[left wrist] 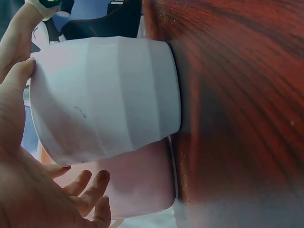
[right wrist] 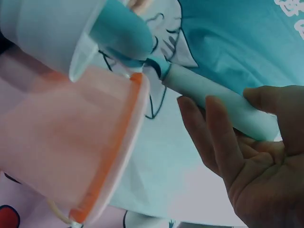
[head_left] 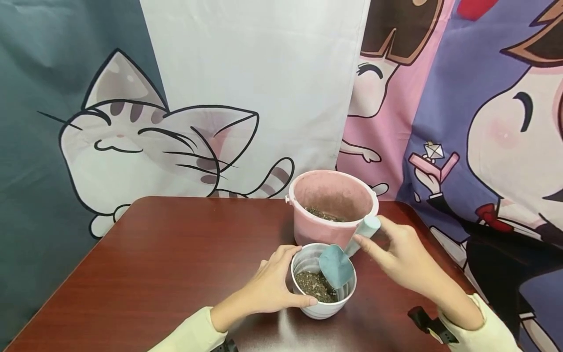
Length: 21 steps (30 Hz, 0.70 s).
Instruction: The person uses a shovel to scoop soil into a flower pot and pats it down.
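Note:
A white plant pot [head_left: 323,309] with dark soil [head_left: 317,287] in it stands upright on the table. My left hand [head_left: 272,283] holds it at the rim from the left, thumb on the near side. The left wrist view shows the pot's ribbed wall [left wrist: 109,95] and several fingers spread beside it. My right hand [head_left: 406,259] grips the pale handle of a small garden trowel [head_left: 336,266]. The blade tilts down inside the pot's right side, its back facing up; its tip is close to the soil. In the right wrist view, thumb and fingers hold the handle [right wrist: 213,97].
A pink bucket [head_left: 301,227] with soil low inside stands just behind the pot. Both rest on a reddish-brown wooden table [head_left: 176,264]. A cartoon-printed curtain [head_left: 255,63] hangs behind the table's far edge.

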{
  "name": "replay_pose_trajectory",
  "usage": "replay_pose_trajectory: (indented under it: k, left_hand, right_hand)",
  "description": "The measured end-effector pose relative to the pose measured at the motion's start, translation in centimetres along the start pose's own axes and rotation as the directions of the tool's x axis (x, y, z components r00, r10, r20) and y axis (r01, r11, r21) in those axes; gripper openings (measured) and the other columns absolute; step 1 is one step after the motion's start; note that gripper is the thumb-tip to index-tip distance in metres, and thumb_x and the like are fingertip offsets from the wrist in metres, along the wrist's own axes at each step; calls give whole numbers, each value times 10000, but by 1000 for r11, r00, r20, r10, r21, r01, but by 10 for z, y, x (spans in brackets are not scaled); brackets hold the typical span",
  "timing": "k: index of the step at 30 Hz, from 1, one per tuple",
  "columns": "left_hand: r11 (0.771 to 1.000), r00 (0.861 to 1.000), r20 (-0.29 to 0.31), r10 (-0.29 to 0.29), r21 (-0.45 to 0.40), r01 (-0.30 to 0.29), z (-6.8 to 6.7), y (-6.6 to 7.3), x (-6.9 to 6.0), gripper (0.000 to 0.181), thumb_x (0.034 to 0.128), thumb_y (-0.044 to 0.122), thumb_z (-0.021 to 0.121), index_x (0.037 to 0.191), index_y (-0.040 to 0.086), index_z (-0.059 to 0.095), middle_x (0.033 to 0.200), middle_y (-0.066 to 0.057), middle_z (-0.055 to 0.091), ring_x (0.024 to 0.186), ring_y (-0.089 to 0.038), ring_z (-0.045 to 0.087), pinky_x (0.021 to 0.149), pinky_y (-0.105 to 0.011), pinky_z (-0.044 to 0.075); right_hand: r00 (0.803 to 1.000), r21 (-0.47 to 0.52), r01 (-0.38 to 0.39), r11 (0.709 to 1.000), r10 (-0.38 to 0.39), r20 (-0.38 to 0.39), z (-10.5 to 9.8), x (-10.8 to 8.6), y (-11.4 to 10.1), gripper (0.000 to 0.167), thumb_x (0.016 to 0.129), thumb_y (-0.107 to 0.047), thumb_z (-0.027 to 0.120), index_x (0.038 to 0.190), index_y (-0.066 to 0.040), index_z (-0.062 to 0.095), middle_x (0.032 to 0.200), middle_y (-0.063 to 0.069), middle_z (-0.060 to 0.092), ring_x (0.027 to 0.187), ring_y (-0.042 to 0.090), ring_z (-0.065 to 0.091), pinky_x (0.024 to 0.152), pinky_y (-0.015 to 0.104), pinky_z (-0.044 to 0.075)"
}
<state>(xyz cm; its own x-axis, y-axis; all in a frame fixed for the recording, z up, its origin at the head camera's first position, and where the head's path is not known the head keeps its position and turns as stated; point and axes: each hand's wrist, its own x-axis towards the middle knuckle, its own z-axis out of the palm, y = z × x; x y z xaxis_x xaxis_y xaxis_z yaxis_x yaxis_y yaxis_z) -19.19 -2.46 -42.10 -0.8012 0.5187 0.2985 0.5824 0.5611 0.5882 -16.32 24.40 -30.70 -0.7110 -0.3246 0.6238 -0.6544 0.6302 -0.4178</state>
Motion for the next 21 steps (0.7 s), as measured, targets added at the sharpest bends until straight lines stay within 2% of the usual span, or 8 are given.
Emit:
replay_pose_trajectory:
  k: [3,7,9,13,16,17,18,21]
  left_hand:
    - [1000,999,29,17,-11,-17,-2,-1,0,1090,695,664,776,1519,124,311,1477,-26,352,1282,-206,378,862,-398,339]
    - [997,999,36,-24,-74,26,-13,-3,5,1106,793,579,750,1576,79,150,1556,-122,238,1396,-298,238,992,-587,272]
    - [992,998,8,-61,-108,61,-19,-4,8,1049,836,530,732,1584,99,136,1562,-126,234,1416,-302,222,1029,-633,235]
    - [991,997,-47,-62,-124,55,-28,-8,23,965,872,478,711,1579,117,161,1521,-111,309,1381,-278,305,1001,-587,272]
    - [992,993,-99,-61,-120,49,-30,-9,37,951,881,488,693,1576,108,167,1493,-122,349,1353,-287,347,971,-589,286]
    - [991,990,-118,-70,-124,55,-31,-9,41,953,881,497,689,1575,104,168,1491,-134,352,1352,-298,352,980,-602,282]
    - [989,986,-140,-87,-133,68,-32,-10,46,951,880,507,684,1575,107,171,1494,-139,351,1355,-306,357,993,-619,274]
    - [972,968,-193,-160,-201,121,-31,-12,61,925,888,523,671,1568,123,187,1492,-146,354,1347,-324,394,1026,-645,275]
  right_hand:
    - [992,103,-127,987,128,-7,-11,6,1,149,929,-44,676,1075,-48,650,816,10,698,517,58,609,502,239,505]
    - [964,332,-246,911,266,-16,-29,22,9,120,995,-73,588,1073,-3,648,864,32,727,641,154,700,521,336,549]
    - [951,482,-254,839,306,-32,-37,32,16,109,999,-77,582,1045,-22,664,859,18,735,689,161,719,523,340,551]
    - [914,734,-249,632,404,-38,-49,52,31,69,990,-104,605,1000,-41,631,841,57,740,687,178,728,532,309,557]
    - [875,790,-277,547,484,-28,-48,70,42,157,984,-143,623,1000,-1,558,797,63,738,672,169,727,527,283,554]
    - [863,788,-298,538,505,-19,-45,76,46,187,986,-157,621,1006,7,534,781,59,736,671,164,726,531,279,554]
    - [852,772,-320,549,523,-19,-41,81,49,205,988,-168,618,1013,14,525,769,44,734,668,151,725,529,272,552]
    - [832,668,-403,626,554,-17,-21,96,63,219,1006,-165,578,1045,40,513,764,15,721,664,121,717,577,283,566]
